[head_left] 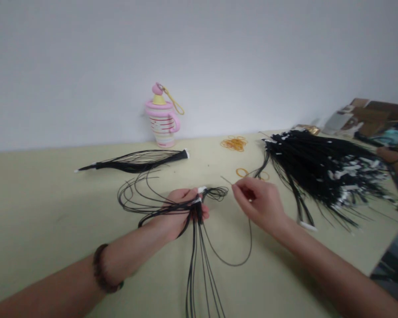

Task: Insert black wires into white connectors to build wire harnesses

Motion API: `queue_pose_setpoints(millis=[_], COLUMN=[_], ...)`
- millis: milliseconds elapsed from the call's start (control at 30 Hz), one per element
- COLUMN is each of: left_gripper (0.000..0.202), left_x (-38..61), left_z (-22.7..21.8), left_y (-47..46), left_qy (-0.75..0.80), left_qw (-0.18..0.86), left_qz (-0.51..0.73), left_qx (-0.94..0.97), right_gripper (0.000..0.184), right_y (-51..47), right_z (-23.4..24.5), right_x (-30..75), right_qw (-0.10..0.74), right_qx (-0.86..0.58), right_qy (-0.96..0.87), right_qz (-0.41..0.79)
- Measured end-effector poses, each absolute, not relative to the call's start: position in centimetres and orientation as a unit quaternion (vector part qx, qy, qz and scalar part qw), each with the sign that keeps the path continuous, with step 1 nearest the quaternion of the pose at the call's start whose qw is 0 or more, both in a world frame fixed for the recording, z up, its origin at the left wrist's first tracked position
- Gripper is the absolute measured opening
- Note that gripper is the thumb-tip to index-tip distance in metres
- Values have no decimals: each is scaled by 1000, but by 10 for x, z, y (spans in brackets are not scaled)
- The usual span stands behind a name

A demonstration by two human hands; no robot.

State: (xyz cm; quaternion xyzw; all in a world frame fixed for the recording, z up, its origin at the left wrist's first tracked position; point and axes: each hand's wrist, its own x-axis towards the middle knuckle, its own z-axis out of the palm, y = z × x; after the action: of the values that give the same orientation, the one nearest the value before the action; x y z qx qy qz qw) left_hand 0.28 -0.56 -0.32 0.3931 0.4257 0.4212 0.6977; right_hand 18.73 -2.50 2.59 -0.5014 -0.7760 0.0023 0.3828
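My left hand (182,212) is shut around a bundle of thin black wires (196,251), with small white connector ends (201,190) showing above my fingers. Loose wire loops (132,198) spread out to its left, and other strands hang towards me. My right hand (257,205) pinches a thin black wire, whose fine tip (226,180) points towards the left hand. A long loop of that wire (234,264) seems to sag below it. A large heap of black wires with white ends (318,170) lies just beyond my right hand.
A tied black wire bundle (135,161) lies on the pale green table (36,212). Orange rubber bands (234,143) and a pink-and-white bottle (161,119) stand beyond. Cardboard (368,117) and another person's hand (391,154) are at far right, before a white wall.
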Motion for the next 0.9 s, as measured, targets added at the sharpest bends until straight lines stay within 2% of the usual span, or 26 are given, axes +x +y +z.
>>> queue_pose_setpoints(millis=[133,233,900], left_gripper=[20,22,19], left_x=[2,2,3], left_z=[-5,-5,-2], left_y=[-5,-6,-9], left_qy=[422,420,429], left_qw=[697,697,690], left_qz=[422,423,424], left_qx=[398,397,400], right_gripper=[16,16,17], right_y=[-30,-29,-29], right_z=[6,0,0], right_x=[165,160,158], right_qw=[300,269,245], right_qx=[-502,-503,-512], right_qy=[-811,-820,-818], right_qz=[26,42,94])
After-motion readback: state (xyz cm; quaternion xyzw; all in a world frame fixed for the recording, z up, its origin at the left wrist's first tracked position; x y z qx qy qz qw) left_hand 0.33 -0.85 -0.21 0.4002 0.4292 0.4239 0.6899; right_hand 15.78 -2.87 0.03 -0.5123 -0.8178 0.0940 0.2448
